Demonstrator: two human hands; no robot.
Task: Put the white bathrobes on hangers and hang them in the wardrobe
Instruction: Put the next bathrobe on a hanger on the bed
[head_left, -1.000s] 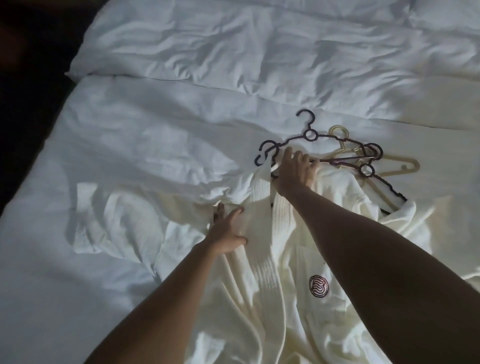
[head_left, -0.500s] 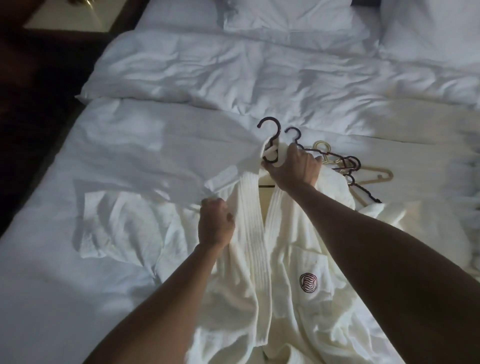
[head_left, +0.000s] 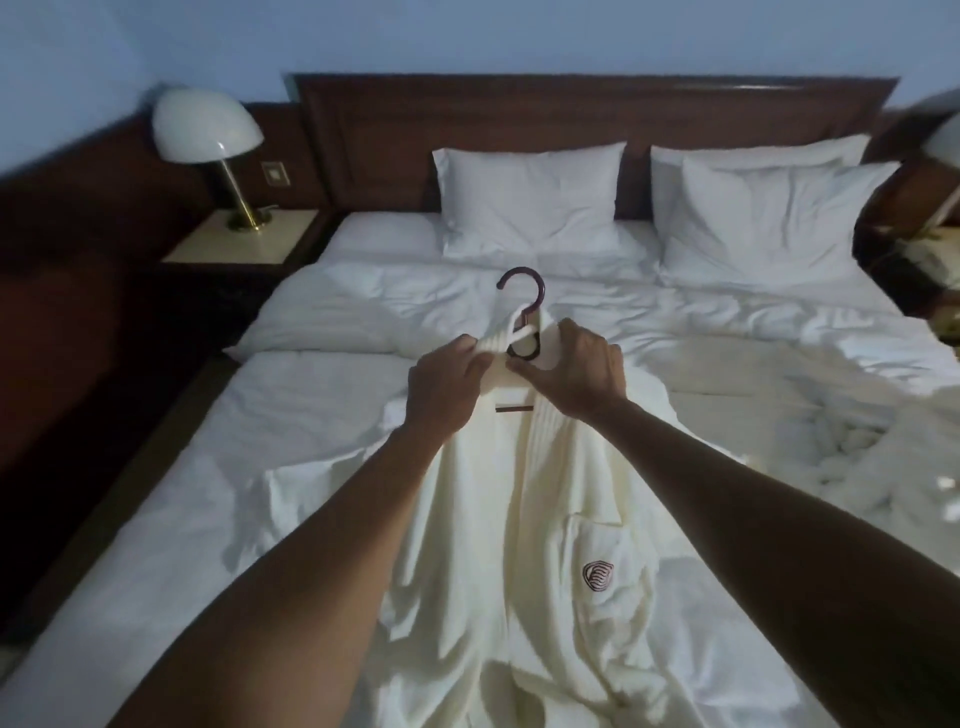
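Head view: one white bathrobe hangs on one dark hanger, held up over the bed at the centre of the frame. The hanger's hook rises at 12 o'clock from the two hands, and a short piece of its crossbar shows in the robe's open neck just below them. The left hand grips the collar on its left side, fingers curled round the ribbed cloth. The right hand pinches the collar at the hanger's neck ring, thumb and fingertips closed on the fabric. The robe falls toward 6 o'clock between the two forearms; one chest pocket with one round logo lies at 4 o'clock. A second heap of white towelling lies on the bed at 3 o'clock; whether it is a bathrobe I cannot tell. Two pillows lean against the headboard at 12 o'clock. One lamp stands on the nightstand at 10 o'clock.
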